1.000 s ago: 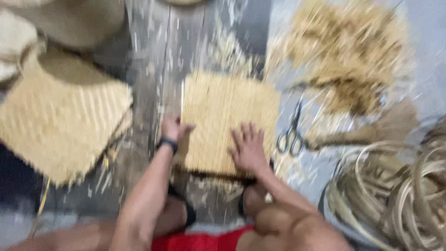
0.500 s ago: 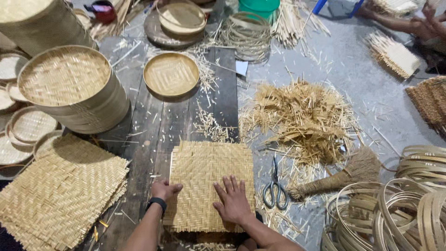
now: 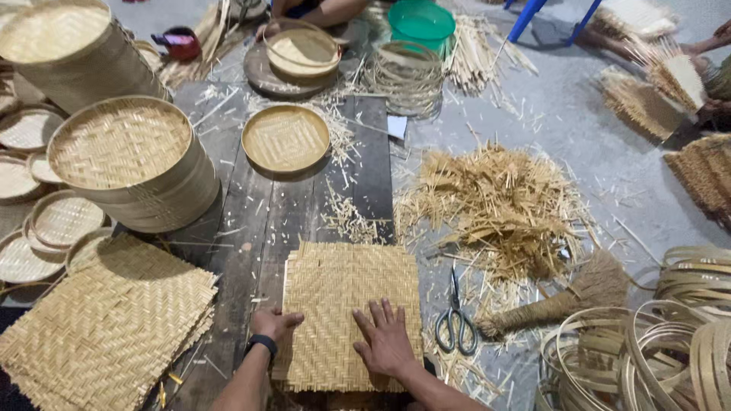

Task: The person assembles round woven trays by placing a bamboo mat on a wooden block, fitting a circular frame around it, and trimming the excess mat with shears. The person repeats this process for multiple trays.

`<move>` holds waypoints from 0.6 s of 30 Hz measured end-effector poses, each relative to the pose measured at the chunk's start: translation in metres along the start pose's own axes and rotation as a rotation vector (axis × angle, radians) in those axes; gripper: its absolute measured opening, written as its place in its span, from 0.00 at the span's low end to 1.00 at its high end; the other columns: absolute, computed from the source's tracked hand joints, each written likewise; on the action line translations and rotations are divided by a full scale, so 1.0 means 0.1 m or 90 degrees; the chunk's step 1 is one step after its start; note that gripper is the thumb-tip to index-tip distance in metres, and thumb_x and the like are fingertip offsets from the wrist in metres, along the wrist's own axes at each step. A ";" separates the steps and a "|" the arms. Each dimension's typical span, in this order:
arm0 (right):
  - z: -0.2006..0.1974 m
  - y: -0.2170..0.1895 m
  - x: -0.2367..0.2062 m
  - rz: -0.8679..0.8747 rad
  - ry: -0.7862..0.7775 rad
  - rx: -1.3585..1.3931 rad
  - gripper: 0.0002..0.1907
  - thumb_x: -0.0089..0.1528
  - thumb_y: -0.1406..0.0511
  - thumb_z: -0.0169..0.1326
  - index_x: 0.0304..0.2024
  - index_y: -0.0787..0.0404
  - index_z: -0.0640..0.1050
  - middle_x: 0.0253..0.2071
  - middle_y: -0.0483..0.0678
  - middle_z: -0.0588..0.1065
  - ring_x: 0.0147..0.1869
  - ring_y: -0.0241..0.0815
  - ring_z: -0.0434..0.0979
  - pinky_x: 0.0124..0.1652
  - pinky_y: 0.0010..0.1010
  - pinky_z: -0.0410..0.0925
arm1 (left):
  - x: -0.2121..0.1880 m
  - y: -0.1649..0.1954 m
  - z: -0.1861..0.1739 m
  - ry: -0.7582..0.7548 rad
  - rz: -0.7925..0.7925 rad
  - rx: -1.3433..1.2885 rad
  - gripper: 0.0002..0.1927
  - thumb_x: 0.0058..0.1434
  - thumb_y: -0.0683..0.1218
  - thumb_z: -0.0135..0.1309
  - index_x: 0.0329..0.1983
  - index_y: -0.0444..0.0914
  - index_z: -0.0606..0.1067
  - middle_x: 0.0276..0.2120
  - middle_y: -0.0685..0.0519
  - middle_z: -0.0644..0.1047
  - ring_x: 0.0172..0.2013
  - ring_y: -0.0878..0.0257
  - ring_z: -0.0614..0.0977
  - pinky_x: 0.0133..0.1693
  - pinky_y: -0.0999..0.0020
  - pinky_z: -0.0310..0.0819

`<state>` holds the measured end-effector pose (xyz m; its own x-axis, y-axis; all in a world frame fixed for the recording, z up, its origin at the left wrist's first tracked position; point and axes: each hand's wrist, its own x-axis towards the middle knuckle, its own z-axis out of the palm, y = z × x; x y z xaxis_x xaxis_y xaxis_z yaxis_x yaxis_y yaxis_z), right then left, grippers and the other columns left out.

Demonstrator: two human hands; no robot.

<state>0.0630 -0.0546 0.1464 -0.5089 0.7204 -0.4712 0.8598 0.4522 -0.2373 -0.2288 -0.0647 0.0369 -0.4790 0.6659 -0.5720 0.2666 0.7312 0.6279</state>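
Now, mat: woven bamboo mat [image 3: 343, 304] is kept pinned — unmoved.
Hands: left hand [image 3: 274, 323] curled at edge; right hand [image 3: 384, 339] laid flat, open.
Scissors: scissors [image 3: 455, 323] left untouched beside.

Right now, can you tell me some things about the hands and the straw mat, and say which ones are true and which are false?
1. Both hands rest on the square woven mat. True: the left hand is at its left edge and the right hand lies flat on it.
2. The right hand holds the scissors. False: the scissors lie on the floor, right of the mat, untouched.
3. A pile of straw cuttings lies beyond the scissors. True.
4. The round woven tray sits on top of the mat. False: it sits apart, farther up the dark boards.
5. The left wrist wears a dark band. True.
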 end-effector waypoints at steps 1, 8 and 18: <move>0.01 0.00 0.01 -0.002 0.008 -0.011 0.38 0.68 0.45 0.41 0.77 0.46 0.50 0.78 0.61 0.44 0.81 0.68 0.32 0.70 0.68 0.30 | 0.00 -0.01 -0.01 0.000 -0.009 -0.002 0.24 0.48 0.49 0.79 0.29 0.25 0.80 0.29 0.42 0.84 0.28 0.58 0.80 0.32 0.60 0.77; 0.31 0.13 0.16 -0.034 0.130 -0.026 0.38 0.64 0.46 0.48 0.74 0.45 0.57 0.75 0.62 0.52 0.78 0.70 0.43 0.67 0.71 0.39 | 0.13 -0.21 0.15 -0.006 -0.060 -0.270 0.19 0.43 0.41 0.76 0.27 0.33 0.74 0.24 0.50 0.79 0.24 0.65 0.80 0.29 0.65 0.80; 0.82 0.33 0.33 -0.091 0.225 -0.015 0.38 0.64 0.46 0.51 0.75 0.45 0.60 0.75 0.65 0.52 0.78 0.71 0.42 0.67 0.74 0.37 | 0.20 -0.58 0.24 0.056 0.064 0.026 0.28 0.46 0.55 0.80 0.22 0.32 0.73 0.19 0.54 0.72 0.21 0.66 0.67 0.24 0.64 0.66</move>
<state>0.0784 -0.0588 0.0530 -0.6106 0.7841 -0.1111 0.7797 0.5706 -0.2580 -0.2337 -0.0904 -0.0240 -0.5185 0.7223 -0.4576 0.3503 0.6676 0.6569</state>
